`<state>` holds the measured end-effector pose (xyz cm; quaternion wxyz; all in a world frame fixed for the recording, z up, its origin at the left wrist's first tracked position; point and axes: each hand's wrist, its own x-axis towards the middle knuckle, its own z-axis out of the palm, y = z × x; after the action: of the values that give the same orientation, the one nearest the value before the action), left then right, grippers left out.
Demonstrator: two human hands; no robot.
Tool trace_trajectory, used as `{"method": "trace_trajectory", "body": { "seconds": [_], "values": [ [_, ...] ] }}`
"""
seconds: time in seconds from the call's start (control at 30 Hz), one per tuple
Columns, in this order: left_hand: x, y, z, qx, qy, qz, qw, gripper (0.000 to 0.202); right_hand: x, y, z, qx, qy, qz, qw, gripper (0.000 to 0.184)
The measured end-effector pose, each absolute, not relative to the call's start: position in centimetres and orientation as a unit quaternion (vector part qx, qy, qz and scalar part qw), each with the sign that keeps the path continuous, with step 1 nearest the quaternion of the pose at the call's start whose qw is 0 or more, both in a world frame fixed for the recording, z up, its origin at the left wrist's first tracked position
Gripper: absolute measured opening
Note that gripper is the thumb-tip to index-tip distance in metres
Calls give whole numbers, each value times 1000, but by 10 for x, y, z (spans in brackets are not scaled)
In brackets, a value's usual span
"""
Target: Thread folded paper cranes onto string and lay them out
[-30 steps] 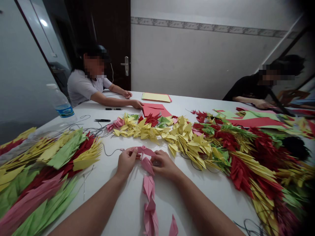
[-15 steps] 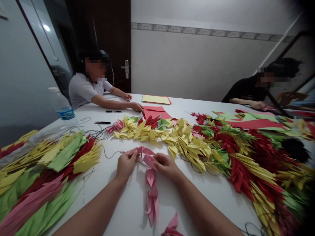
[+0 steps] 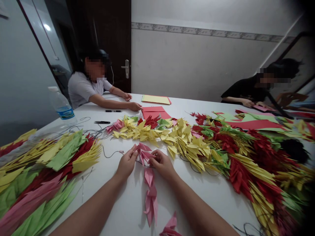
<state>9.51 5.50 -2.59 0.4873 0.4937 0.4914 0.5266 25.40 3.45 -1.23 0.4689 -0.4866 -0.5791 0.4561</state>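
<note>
- Readable text: none in the head view.
- Bottle on the table: blue wraparound label with pale print, too small and blurred to read.
- Dark pen: light marks along the barrel, illegible at this size.
- Wall border: repeating printed motif, no legible characters.

"Passable on the left?"
"Yes, over bare worktop between left grip and left pile; must dodge the black cord."
"And ahead?"
"Blocked by yellow paper just beyond."
"On the right?"
"Can slip between right grip and red paper."
"Between forearms?"
"Hampered by pink folds down the middle; passable either side."
</note>
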Motion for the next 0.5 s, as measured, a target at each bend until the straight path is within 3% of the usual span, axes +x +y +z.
{"method": "trace_trajectory", "body": {
  "seconds": [0.1, 0.2, 0.37, 0.5],
  "values": [
    [98, 52, -25, 523, 480, 518, 477, 55, 253, 32, -10, -503, -608, 404, 463, 17],
    [100, 47, -22, 572, 503, 525, 380, 55, 253, 31, -9, -517, -627, 355, 462, 16],
    [98, 37, -10, 647, 534, 524, 147, 40, 255, 31, -8, -542, -625, 321, 462, 15],
    [97, 30, -4, 713, 521, 461, 91, 30, 254, 30, -5, -535, -633, 317, 461, 15]
  ]
}}
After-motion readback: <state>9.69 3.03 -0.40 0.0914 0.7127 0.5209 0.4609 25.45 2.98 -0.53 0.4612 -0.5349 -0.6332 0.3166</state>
